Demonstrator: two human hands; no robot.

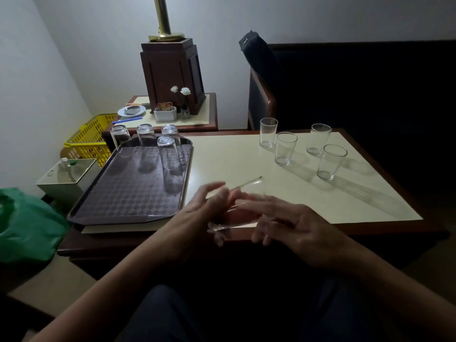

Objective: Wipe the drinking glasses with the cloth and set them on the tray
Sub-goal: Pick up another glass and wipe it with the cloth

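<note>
A clear drinking glass (pixel 246 206) lies tilted between my hands above the table's near edge, rim up and to the right. My left hand (pixel 197 213) rests against its left side with straight fingers. The fingers of my right hand (pixel 291 228) curl over the glass from the right. Both hands are motion-blurred, and no cloth is visible. A dark patterned tray (pixel 123 193) on the left carries several glasses (pixel 169 154) standing upside down along its far end. Several upright glasses (pixel 285 149) stand on the cream tabletop at the right.
A side table with a lamp base (pixel 172 75), a plate and a small holder stands behind the tray. A yellow basket (pixel 91 137), a white box (pixel 66 178) and a green bag (pixel 27 225) sit at the left. A dark chair (pixel 261 99) is behind the table.
</note>
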